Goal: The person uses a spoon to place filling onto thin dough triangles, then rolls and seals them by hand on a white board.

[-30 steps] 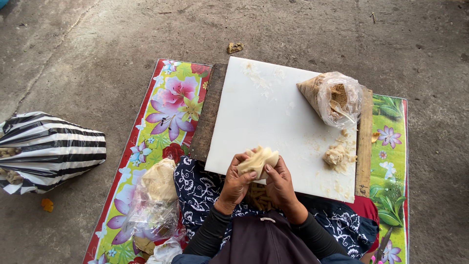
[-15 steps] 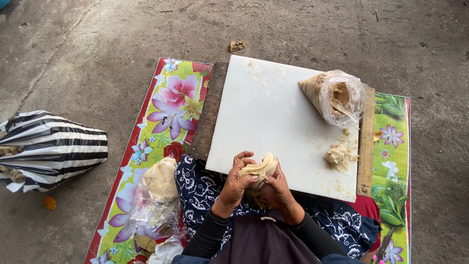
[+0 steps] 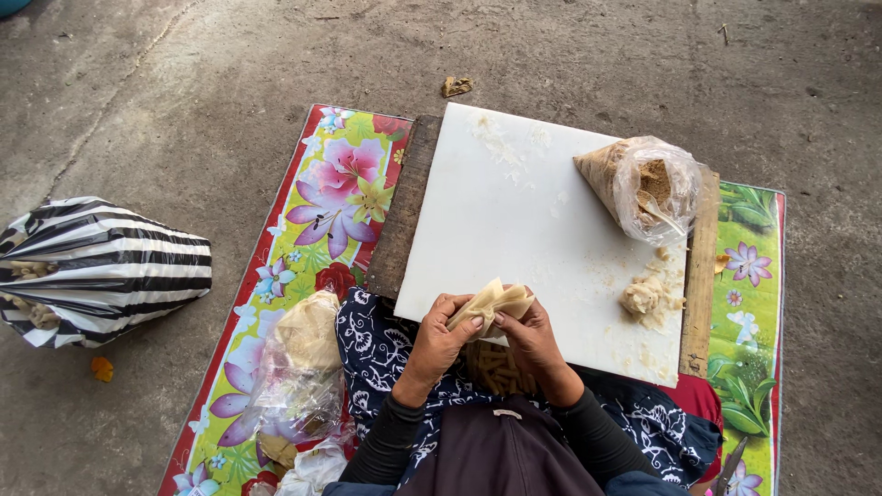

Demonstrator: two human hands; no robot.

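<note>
My left hand (image 3: 439, 342) and my right hand (image 3: 528, 335) both grip a pale folded dough wrapper (image 3: 492, 304) over the near edge of a white board (image 3: 514, 220). Just below my hands, several finished rolled pieces (image 3: 496, 366) lie in my lap on dark patterned cloth. A clear plastic bag of brown filling (image 3: 643, 184) with a spoon in it sits on the board's far right. A small lump of filling (image 3: 643, 296) lies below that bag, with crumbs around it.
The board rests on a wooden slab (image 3: 404, 216) over a floral mat (image 3: 322, 211) on a concrete floor. A clear bag of wrappers (image 3: 303, 354) lies left of my knee. A black-and-white striped bag (image 3: 101, 266) sits far left. A small scrap (image 3: 457, 86) lies beyond the board.
My hands have drawn slightly closer to my body and folded the wrapper tighter between the fingers. Nothing else has shifted.
</note>
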